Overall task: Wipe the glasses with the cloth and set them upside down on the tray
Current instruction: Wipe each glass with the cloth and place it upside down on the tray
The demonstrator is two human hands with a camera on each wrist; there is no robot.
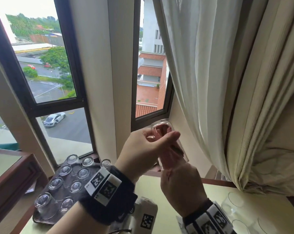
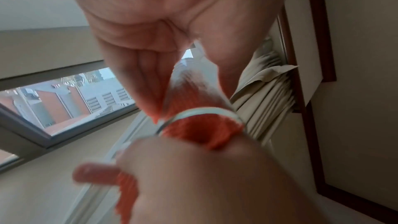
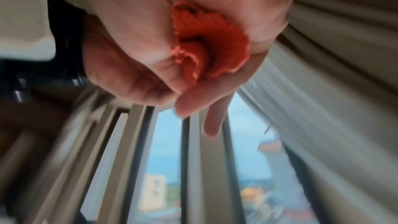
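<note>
- The left hand (image 1: 139, 149) is wrapped round a clear glass (image 1: 168, 142), fingers and thumb curled on its wall, holding it up in the air in front of the window (image 1: 46, 65)
- The glass is tilted, its base pointing up and away from the grasp and its open mouth pointing down toward the right hand (image 1: 181, 191)
- An orange-red cloth (image 2: 193, 122) is stuffed into the glass through the rim just below the left fingers
- The right hand is clenched on the tail of the cloth directly under the glass mouth; in the right wrist view the bunched end shows inside the fist
- Down and left of the held glass a dark tray (image 1: 41, 220) carries many glasses standing upside down
- Down and right of it, more glasses (image 1: 235, 200) stand upright on the pale table (image 1: 151, 191), beside the curtain (image 1: 227, 81)
</note>
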